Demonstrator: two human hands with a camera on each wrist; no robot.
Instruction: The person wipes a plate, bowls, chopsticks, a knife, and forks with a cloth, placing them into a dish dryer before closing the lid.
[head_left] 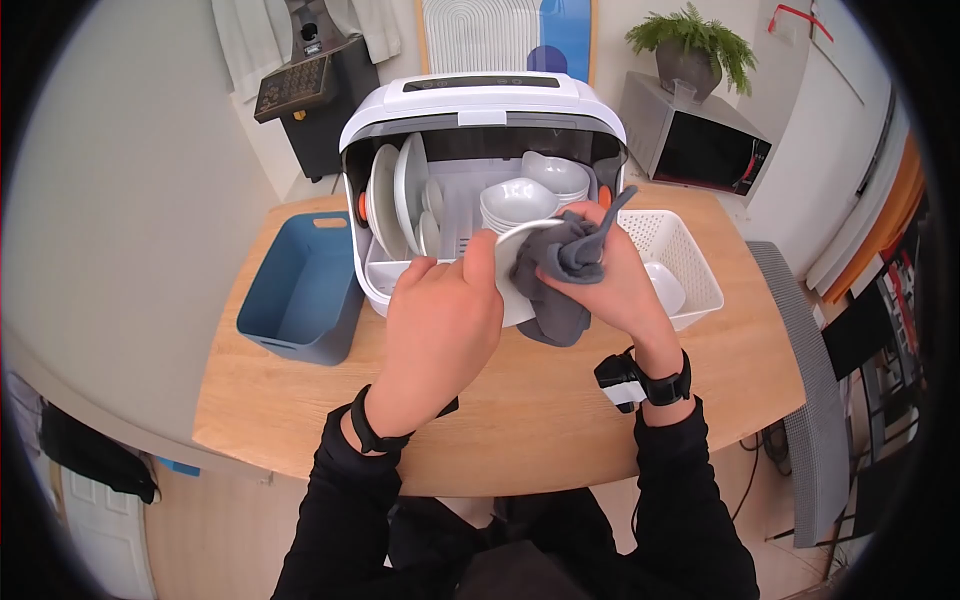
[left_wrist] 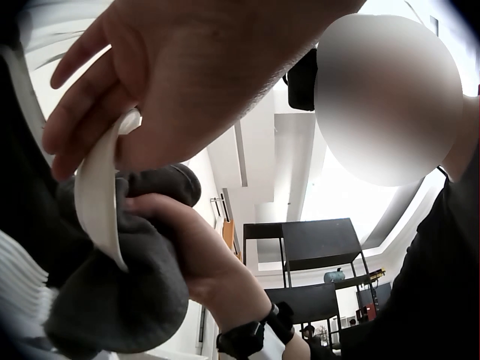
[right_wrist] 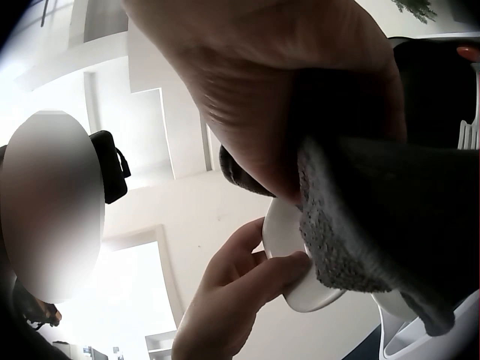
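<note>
A white dish [head_left: 513, 285] is held up in front of the open white dish cabinet [head_left: 480, 95]. My left hand [head_left: 440, 320] pinches its left edge between thumb and fingers, as the right wrist view shows with the dish [right_wrist: 283, 232] and left hand [right_wrist: 232, 300]. A grey cloth [head_left: 560, 270] covers the dish's right side, gripped by my right hand [head_left: 620, 285]. In the left wrist view the cloth [left_wrist: 127, 292] lies against the dish [left_wrist: 97, 195]. Part of the right fingers is hidden by the cloth.
Inside the cabinet, plates [head_left: 385, 200] stand upright at left and bowls [head_left: 520, 200] are stacked at right. A blue bin [head_left: 290, 345] stands left on the wooden table [head_left: 470, 440]. A white basket [head_left: 700, 270] holding a white dish [head_left: 664, 288] stands right. Behind are a microwave [head_left: 700, 140] and plant [head_left: 690, 50].
</note>
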